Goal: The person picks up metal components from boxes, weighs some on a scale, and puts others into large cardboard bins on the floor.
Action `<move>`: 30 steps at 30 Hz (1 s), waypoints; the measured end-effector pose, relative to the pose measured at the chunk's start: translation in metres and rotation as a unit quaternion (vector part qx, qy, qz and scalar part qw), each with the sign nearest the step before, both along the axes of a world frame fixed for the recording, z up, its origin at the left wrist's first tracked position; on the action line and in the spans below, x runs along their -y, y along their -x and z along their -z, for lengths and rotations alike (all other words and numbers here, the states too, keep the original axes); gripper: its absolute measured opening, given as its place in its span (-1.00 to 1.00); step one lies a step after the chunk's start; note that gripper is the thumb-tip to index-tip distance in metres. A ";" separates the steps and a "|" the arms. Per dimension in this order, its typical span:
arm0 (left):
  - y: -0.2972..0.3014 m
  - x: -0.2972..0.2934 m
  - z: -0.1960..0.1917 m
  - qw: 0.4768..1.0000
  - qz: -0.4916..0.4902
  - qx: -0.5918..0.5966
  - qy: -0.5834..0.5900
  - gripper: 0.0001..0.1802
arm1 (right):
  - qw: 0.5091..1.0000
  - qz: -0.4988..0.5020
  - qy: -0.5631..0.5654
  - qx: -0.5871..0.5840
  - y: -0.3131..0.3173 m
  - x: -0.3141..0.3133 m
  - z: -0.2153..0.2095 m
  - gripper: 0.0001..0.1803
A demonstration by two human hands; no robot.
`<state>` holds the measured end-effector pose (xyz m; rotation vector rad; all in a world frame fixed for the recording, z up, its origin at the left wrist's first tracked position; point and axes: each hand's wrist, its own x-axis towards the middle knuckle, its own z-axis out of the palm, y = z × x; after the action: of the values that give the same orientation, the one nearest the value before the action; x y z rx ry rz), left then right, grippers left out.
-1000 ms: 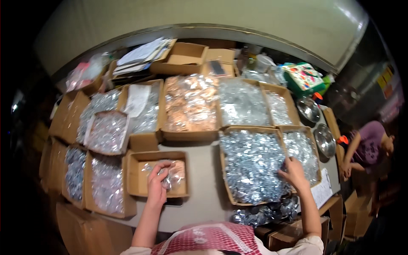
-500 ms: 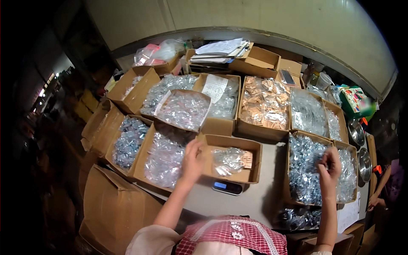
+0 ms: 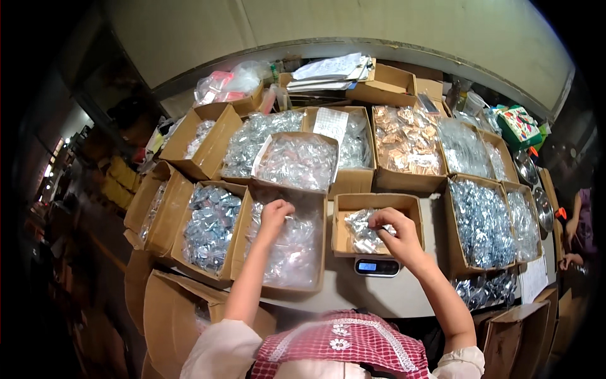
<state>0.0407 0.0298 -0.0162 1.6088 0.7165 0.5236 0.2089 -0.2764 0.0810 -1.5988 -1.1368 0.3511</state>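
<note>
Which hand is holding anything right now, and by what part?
The right hand pinches a clear packet by its top edge over the small box. The left hand reaches into the next box; any hold cannot be told.

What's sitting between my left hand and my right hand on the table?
In the head view, only cardboard walls: the right edge of the box of clear packets under the left hand and the scale box wall beside the right hand.

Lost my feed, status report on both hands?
Left hand in box of clear packets. Right hand on packets in small box atop scale. Nothing blocking.
</note>
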 end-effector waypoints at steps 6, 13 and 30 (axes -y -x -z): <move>0.014 0.061 -0.099 0.953 0.244 0.011 0.178 -0.91 | 0.967 -0.097 0.121 -0.203 0.051 -0.041 0.007 -0.50; 0.030 0.054 -0.060 0.966 0.219 0.000 0.138 -0.75 | 0.967 0.061 -0.023 -0.246 0.044 -0.034 0.030 -0.82; 0.059 0.049 -0.073 0.924 0.238 0.013 0.298 -0.86 | 0.908 -0.130 0.116 -0.382 0.094 -0.055 0.027 -0.60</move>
<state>-0.0186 -0.0196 0.0567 1.1324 0.3823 -0.0391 0.1147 -0.2218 0.0540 -1.2994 -0.6959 1.2092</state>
